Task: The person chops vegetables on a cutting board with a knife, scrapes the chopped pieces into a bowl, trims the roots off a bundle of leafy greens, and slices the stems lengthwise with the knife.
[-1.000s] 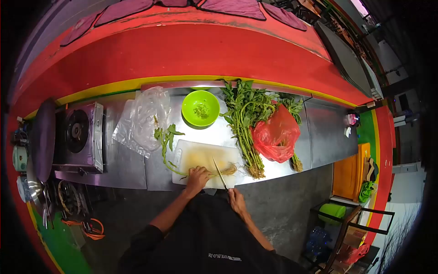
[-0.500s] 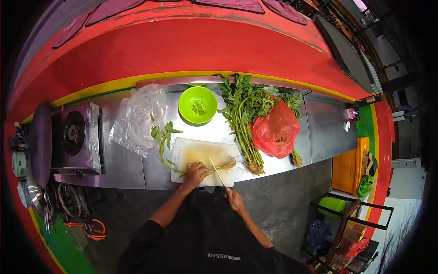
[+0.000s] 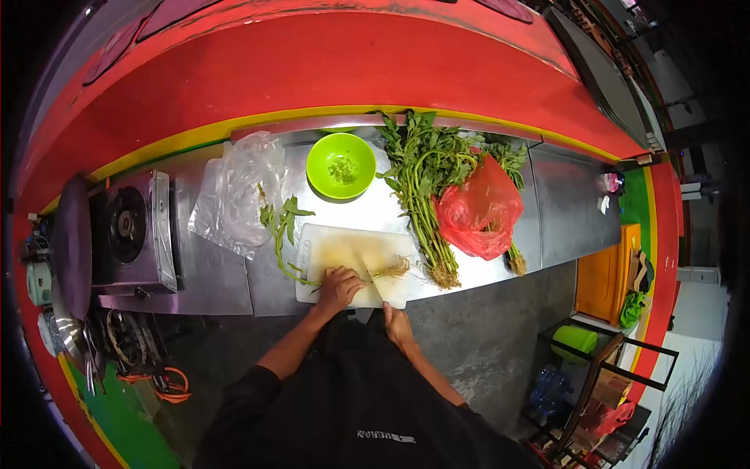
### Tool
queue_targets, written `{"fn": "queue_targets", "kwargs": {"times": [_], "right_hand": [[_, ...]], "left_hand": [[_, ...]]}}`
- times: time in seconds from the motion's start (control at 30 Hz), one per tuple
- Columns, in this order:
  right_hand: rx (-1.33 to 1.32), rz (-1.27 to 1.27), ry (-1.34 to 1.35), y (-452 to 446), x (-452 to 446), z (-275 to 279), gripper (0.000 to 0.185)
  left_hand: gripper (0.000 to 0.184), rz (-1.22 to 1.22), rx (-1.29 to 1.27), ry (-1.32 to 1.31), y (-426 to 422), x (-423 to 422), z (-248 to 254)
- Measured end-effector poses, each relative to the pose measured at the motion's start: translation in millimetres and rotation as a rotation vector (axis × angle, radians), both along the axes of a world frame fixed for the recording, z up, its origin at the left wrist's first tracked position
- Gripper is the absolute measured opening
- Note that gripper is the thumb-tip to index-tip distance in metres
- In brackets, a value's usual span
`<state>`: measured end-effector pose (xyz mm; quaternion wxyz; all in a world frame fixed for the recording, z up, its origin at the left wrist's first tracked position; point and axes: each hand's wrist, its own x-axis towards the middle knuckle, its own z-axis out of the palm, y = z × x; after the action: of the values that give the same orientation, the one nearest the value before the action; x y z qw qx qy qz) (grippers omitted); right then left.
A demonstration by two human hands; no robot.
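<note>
White board at counter's near edge; left hand pinning stem, right hand gripping knife.

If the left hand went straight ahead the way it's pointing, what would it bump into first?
Probably the knife: its blade slants just past the fingertips of the left hand, above the cutting board. How high the blade sits is hard to tell.

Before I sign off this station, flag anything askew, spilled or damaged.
Nothing looks spilled or damaged. Slightly untidy: the cutting board sits right by the counter's front edge, and the leafy stem trails off the board's left side, probably just from its length.
</note>
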<state>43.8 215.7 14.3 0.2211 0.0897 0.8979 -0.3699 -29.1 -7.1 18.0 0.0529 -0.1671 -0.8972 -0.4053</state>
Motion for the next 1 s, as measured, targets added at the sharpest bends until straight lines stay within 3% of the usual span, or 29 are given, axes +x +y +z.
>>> {"fn": "queue_targets", "kwargs": {"times": [0.13, 0.23, 0.33, 0.5, 0.63, 0.83, 1.0], "right_hand": [[-0.053, -0.014, -0.089, -6, -16, 9, 0.069], [-0.279, -0.047, -0.128, 3, -15, 12, 0.072], [-0.310, -0.054, -0.225, 18, -9, 15, 0.071], [-0.387, -0.151, -0.133, 27, -6, 35, 0.071], [-0.387, -0.260, -0.144, 35, -3, 36, 0.071], [-0.392, -0.254, -0.088, 48, 5, 24, 0.073], [-0.356, -0.288, -0.095, 47, 12, 28, 0.073]], "left_hand": [[0.007, -0.002, -0.022, -0.050, 1, 2, -2], [0.010, 0.015, 0.010, -0.067, 1, 1, 1], [0.017, 0.087, 0.044, -0.094, 12, -2, 14], [0.032, 0.164, 0.043, -0.153, 28, -14, -1], [0.043, 0.077, -0.012, -0.235, 36, -30, 2], [0.061, 0.083, -0.190, -0.114, 51, -37, 22], [0.016, 0.087, -0.135, -0.141, 64, -38, 2]]}}
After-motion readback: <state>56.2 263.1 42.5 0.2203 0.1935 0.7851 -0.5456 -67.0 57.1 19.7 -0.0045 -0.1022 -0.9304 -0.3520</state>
